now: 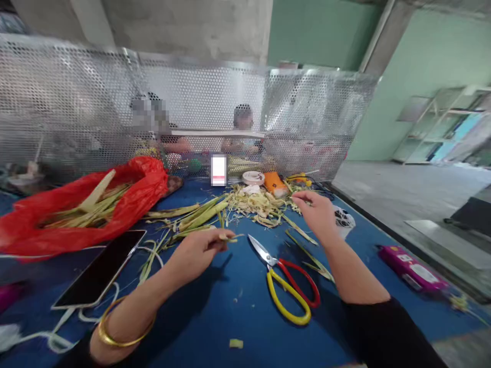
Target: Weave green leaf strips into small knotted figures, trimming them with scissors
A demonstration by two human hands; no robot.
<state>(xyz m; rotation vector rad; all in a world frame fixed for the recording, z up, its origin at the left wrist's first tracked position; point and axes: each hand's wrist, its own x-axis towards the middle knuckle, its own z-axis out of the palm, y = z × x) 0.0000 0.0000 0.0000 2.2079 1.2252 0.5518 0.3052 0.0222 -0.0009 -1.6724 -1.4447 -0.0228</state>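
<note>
My left hand (pixel 203 250), with a gold bangle at the wrist, pinches a small pale strip of dried husk (pixel 230 238) above the blue tabletop. My right hand (pixel 316 212) is held over the right end of a heap of shredded husk (pixel 259 203); its thumb and fingertips are together, and what they hold, if anything, is too small to name. Between the two hands lie scissors (pixel 272 261) with one red and one yellow handle, blades slightly parted. Long green-yellow husk strips (pixel 203 213) are spread beyond my left hand.
A red plastic bag (pixel 149 168) of husks stands at left, beside a tablet (pixel 102 268) with white cables. A lit phone (pixel 218 170), tape roll (pixel 253 178) and orange packet (pixel 275 183) sit at the back. A purple pack (pixel 412 268) lies right. People sit behind the perforated screen (pixel 207 97).
</note>
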